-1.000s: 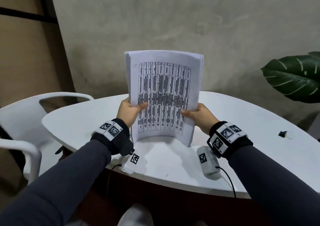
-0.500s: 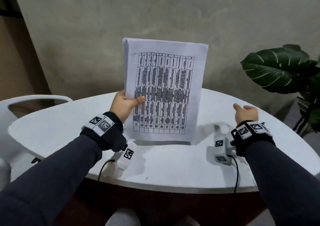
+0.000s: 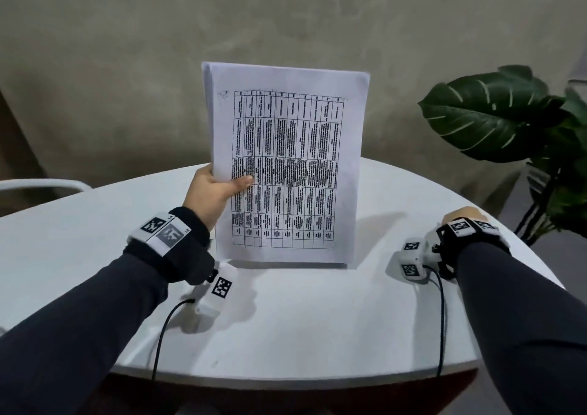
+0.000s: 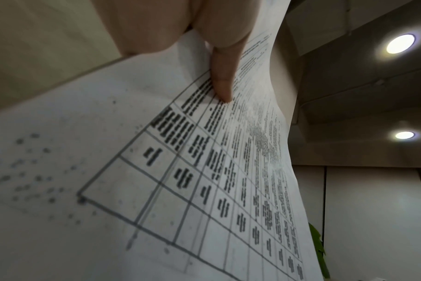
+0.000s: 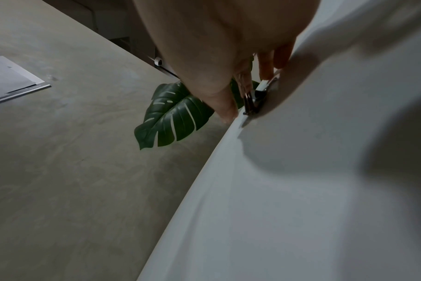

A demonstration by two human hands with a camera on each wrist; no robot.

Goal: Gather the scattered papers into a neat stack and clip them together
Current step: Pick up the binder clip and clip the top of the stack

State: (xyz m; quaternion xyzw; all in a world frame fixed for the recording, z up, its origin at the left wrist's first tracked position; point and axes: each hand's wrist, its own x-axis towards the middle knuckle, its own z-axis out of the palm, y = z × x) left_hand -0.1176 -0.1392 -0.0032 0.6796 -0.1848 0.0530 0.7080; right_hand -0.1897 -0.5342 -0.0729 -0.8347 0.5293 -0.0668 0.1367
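A stack of white papers [image 3: 286, 167] with a printed table on the front sheet stands upright on its bottom edge on the white table [image 3: 301, 319]. My left hand [image 3: 212, 192] grips the stack's left edge, and in the left wrist view the thumb [image 4: 222, 76] lies across the front sheet [image 4: 156, 190]. My right hand [image 3: 465, 214] is out at the table's far right edge, mostly hidden behind its wristband. In the right wrist view, the thumb and fingers of that hand [image 5: 246, 95] pinch a small black binder clip [image 5: 254, 100] that lies on the table [image 5: 301, 190].
A large-leafed green plant [image 3: 495, 119] stands just past the table's right edge, close behind the clip [image 5: 173, 117]. A white chair [image 3: 41, 186] is at the left. Cables trail from both wrists over the near edge.
My right hand let go of the stack's right edge and moved right to the clip at the table's edge. My left hand alone now holds the stack, which stands straighter.
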